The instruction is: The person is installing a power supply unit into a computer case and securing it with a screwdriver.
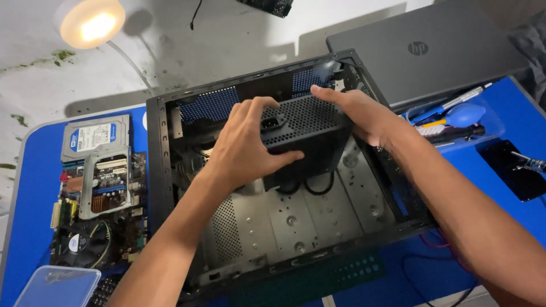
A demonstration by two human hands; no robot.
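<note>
Power supply [304, 136], long axis left to right, at the far end of the case [165, 187]; we see left hand [247, 148] and right hand [358, 113] clamped on opposite ends, apparently equally near.

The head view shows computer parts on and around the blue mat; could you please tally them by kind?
Computer case: 1
Power supply, held by left hand and right hand: 1
Motherboard: 1
Hard drive: 1
Closed laptop: 1
Total: 5

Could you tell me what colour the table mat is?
The mat is blue, seen in the head view.
</note>
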